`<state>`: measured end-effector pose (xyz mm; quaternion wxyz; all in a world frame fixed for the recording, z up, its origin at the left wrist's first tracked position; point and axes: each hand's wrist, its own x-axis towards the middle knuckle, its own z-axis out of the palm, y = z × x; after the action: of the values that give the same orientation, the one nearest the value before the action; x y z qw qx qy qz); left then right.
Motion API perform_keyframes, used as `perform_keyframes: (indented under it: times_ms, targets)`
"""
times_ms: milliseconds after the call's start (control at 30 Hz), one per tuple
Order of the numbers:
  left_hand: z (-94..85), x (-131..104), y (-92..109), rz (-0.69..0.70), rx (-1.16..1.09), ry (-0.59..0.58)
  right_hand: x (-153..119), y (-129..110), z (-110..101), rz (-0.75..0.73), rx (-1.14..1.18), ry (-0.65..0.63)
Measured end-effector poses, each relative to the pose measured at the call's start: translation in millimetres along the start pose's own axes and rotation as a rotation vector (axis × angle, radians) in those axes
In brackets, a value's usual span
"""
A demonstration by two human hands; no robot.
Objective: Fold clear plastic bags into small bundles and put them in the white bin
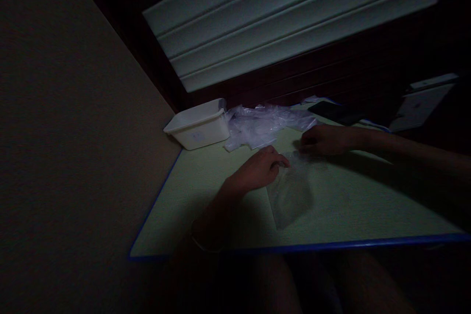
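A clear plastic bag (290, 198) lies on the pale green table mat (371, 206), in front of me. My left hand (259, 167) is closed on its upper left corner, thumb and forefinger pinching the film. At the bag's upper right, my right hand (320, 140) has its fingers curled together at the edge of the film; the dim light hides what they grip, if anything. Behind both hands spreads a heap of clear plastic bags (253, 125), crumpled and overlapping.
A white plastic bin (206, 131) with a small label stands at the back left, against the wall (91, 147). Toward the back right lies a dark flat object (336, 112). Blue edging (324, 247) borders the mat. Beyond it is a slatted panel (294, 19).
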<state>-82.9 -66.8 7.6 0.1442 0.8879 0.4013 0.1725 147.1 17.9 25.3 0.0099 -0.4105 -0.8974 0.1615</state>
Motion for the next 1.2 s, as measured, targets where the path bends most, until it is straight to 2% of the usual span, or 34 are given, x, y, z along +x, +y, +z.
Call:
perform_keyframes:
  times_ms: [233, 400, 767, 1067, 1200]
  targets:
    - [-1.5, 0.6, 2.5, -0.004, -0.012, 0.001, -1.8, -4.1, 1.2, -0.031, 0.101, -0.024]
    - [-1.9, -0.8, 2.6, -0.008, -0.022, 0.017, 0.3, -3.1, 3.7, -0.107, 0.209, 0.084]
    - [-1.6, -0.9, 4.1, -0.025, -0.004, 0.017, 0.3, -15.2, 11.5, -0.151, 0.327, 0.245]
    - [-1.4, 0.9, 4.3, -0.015, -0.009, 0.054, -0.7, -21.7, 18.3, -0.141, 0.367, 0.186]
    - [-2.0, 0.6, 0.7, -0.105, -0.020, 0.129, 1.1, -19.8, 19.7, -0.183, 0.373, 0.183]
